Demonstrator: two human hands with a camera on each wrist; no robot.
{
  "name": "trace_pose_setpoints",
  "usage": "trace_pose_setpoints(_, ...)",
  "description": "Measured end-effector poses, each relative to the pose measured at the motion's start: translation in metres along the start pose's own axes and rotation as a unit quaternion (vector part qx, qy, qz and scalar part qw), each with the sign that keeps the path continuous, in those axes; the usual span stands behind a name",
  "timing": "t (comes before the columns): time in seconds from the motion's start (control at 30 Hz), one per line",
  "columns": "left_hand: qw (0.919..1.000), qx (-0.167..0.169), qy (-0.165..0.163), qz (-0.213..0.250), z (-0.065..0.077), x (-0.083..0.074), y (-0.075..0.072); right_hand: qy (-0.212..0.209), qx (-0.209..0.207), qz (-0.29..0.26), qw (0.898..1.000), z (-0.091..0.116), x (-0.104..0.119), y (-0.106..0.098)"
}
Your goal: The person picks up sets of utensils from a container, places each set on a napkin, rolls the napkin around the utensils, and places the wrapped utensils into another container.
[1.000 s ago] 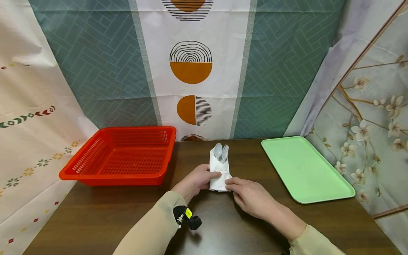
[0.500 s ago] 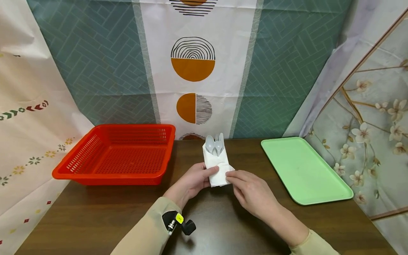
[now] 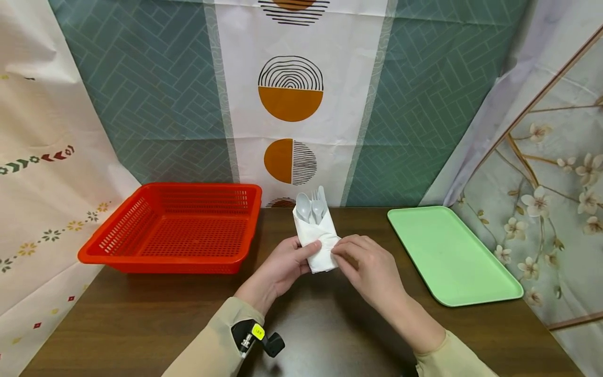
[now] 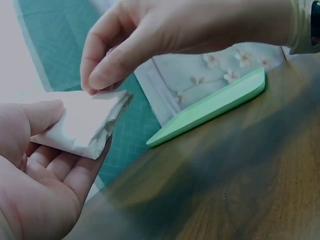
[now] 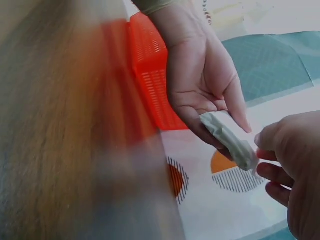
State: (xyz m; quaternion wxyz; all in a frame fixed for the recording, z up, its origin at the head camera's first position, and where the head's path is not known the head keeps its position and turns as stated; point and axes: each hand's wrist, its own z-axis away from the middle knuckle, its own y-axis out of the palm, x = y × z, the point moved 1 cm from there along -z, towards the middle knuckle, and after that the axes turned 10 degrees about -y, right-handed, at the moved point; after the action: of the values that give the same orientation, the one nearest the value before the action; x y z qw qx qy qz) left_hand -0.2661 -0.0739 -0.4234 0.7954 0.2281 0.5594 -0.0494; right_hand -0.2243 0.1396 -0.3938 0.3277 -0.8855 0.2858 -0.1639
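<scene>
A folded white napkin [image 3: 325,256] forms a pocket around plastic cutlery. From its top stick out a light grey spoon [image 3: 303,205], a fork [image 3: 317,208] and a knife [image 3: 322,196]. My left hand [image 3: 281,266] grips the napkin from the left, thumb over the front and fingers beneath, as the left wrist view also shows. Bent over from the right, my right hand [image 3: 372,269] pinches the napkin's right edge between thumb and fingertips. In the right wrist view the napkin's folded bottom end [image 5: 227,140] shows; the cutlery is hidden there.
A red perforated plastic basket [image 3: 245,246] stands at the left back of the dark wooden table [image 3: 325,335]. On the right lies a light green tray [image 3: 452,256]. Patterned cloths hang behind and on both sides. A small camera [image 3: 272,344] is strapped to my left wrist.
Both hands have raised the napkin bundle and tilted its top to the left. The knife tip now shows beside the fork. My right fingers have stayed at the napkin's right edge.
</scene>
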Motion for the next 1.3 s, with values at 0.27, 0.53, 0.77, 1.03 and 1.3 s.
trace_pose_setpoints(0.27,0.9997,0.007,0.019,-0.013,0.008,0.002,0.003,0.107,-0.015,-0.054,0.993,-0.001,-0.001,0.001)
trace_pose_setpoints(0.53,0.9992,0.010,0.032,-0.022,0.015,0.001,0.002,0.218,-0.012,-0.088,0.972,0.000,-0.003,0.002)
trace_pose_setpoints(0.77,0.9986,0.007,0.043,-0.031,0.016,0.000,0.003,0.319,0.002,-0.211,0.924,-0.003,-0.007,0.006)
trace_pose_setpoints(1.03,0.9966,0.012,0.053,-0.062,0.018,-0.002,0.005,0.365,0.001,-0.305,0.879,-0.003,-0.006,0.005)
trace_pose_setpoints(1.3,0.9950,0.001,0.059,-0.081,0.016,0.000,0.006,0.374,-0.027,-0.311,0.873,-0.002,-0.007,0.004)
